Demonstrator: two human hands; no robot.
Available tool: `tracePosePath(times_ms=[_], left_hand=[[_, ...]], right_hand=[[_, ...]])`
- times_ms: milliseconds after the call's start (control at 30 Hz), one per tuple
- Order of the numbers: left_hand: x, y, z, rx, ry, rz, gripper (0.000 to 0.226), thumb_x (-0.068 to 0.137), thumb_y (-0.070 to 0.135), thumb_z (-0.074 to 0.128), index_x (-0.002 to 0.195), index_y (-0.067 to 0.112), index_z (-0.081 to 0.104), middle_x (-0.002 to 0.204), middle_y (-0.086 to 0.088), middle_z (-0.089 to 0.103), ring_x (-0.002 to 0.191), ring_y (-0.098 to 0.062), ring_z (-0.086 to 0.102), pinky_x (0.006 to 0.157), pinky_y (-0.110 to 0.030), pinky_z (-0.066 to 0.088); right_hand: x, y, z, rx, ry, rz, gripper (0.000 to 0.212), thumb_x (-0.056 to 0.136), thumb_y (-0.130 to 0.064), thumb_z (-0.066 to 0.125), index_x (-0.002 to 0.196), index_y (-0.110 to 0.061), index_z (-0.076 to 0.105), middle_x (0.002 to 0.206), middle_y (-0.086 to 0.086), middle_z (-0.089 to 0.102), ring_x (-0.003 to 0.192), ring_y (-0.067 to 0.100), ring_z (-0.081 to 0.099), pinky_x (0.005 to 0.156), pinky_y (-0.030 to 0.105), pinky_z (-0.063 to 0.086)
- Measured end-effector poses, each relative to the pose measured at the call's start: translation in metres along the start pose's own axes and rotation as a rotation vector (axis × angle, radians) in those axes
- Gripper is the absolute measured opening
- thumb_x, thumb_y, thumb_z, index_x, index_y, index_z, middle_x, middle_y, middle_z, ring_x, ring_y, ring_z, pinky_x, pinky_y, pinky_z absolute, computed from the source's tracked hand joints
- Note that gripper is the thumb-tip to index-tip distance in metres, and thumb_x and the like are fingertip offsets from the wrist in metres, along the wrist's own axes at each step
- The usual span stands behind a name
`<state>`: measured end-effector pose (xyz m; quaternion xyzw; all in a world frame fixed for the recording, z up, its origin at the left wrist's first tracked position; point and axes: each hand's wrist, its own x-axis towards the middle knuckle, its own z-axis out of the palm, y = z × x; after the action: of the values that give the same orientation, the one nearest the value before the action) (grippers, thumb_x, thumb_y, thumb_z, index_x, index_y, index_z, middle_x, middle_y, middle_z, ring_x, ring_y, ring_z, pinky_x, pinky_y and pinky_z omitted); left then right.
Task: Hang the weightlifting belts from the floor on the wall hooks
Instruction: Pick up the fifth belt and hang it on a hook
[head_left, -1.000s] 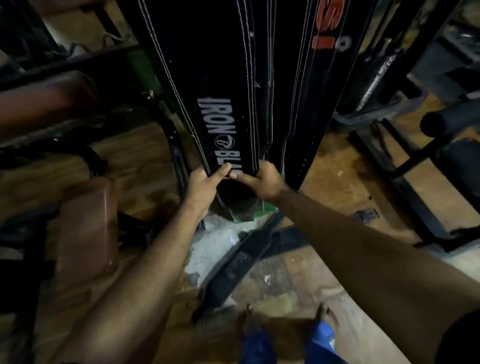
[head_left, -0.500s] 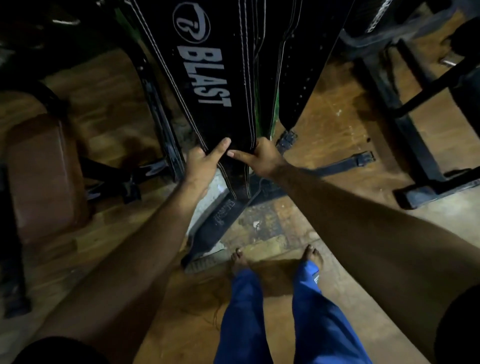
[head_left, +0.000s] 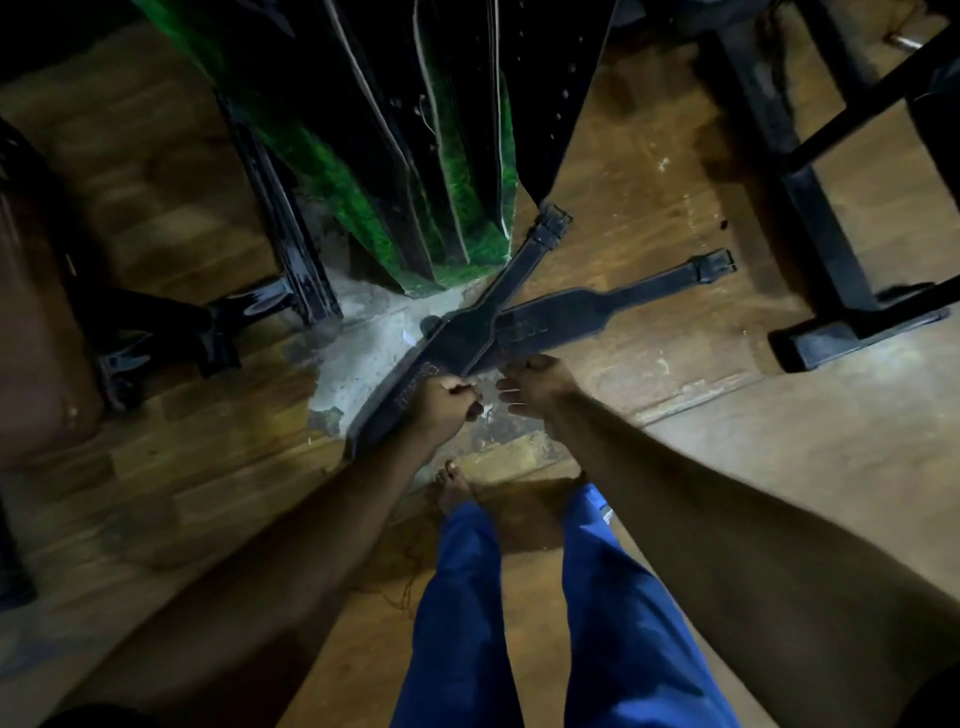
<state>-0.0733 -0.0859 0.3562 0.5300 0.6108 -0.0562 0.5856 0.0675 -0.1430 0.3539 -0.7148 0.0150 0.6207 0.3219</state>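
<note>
Both hands are low and close together, nearly knuckle to knuckle, over the crossing of two belts on the floor. Left hand (head_left: 448, 405): fingers curled in, loosely clenched. It overlaps the lower stretch of the top belt (head_left: 467, 332), but I cannot tell whether it has actually closed on leather or is just above it. Right hand (head_left: 535, 387): fingers bent downward, nothing visibly in it, reads as empty, sitting just past the near edge of the under belt (head_left: 597, 301).

Geometry that matters: the belts form an X directly ahead of the hands. The top belt's long axis runs from near-left, by the left hand, up and away to the right, with the buckle end (head_left: 553, 223) far from the person, close to the foot of the wall. The under belt runs from the crossing out to the right, buckle (head_left: 714, 262) well apart from both hands. The left hand is nearer the top belt; the right is nearer the under belt's wide section.

Judgement: take the top belt first, since it pins the other one.

Belts already hung (head_left: 457, 130) drape down the wall right above the crossing, black with green showing behind. Hooks are out of frame.

No containers in view. Black equipment frames (head_left: 810, 218) stand on the floor (head_left: 779, 457) to either side. Bare feet and blue trousers (head_left: 613, 597) are just behind the hands.
</note>
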Motion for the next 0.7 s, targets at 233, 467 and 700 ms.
tracePosePath(times_ms=[233, 467, 700], left_hand=[[0.052, -0.007, 0.044, 0.034, -0.097, -0.039, 0.013, 0.100, 0.011, 0.059, 0.095, 0.002, 0.068, 0.076, -0.009, 0.067, 0.067, -0.017, 0.061, 0.050, -0.014, 0.047], [0.167, -0.039, 0.090, 0.101, -0.062, 0.018, 0.025, 0.097, 0.013, 0.062, 0.074, 0.021, 0.062, 0.079, -0.011, 0.068, 0.073, -0.022, 0.060, 0.060, -0.027, 0.042], [0.304, -0.083, 0.146, 0.230, -0.066, 0.064, 0.017, 0.097, 0.014, 0.061, 0.113, 0.011, 0.068, 0.108, -0.010, 0.071, 0.093, -0.021, 0.065, 0.075, -0.027, 0.049]], right_hand=[[0.053, 0.018, -0.042, 0.134, 0.012, 0.083, 0.024, 0.104, -0.011, 0.053, 0.080, -0.014, 0.058, 0.069, 0.008, 0.057, 0.057, 0.018, 0.051, 0.050, 0.022, 0.044], [0.177, 0.045, -0.044, 0.152, 0.065, 0.037, 0.015, 0.104, -0.016, 0.053, 0.092, -0.012, 0.060, 0.075, 0.007, 0.062, 0.059, 0.018, 0.055, 0.057, 0.027, 0.045], [0.323, 0.092, -0.040, 0.204, 0.125, 0.028, 0.021, 0.104, -0.019, 0.055, 0.084, -0.015, 0.062, 0.076, 0.004, 0.066, 0.066, 0.017, 0.063, 0.061, 0.028, 0.054]])
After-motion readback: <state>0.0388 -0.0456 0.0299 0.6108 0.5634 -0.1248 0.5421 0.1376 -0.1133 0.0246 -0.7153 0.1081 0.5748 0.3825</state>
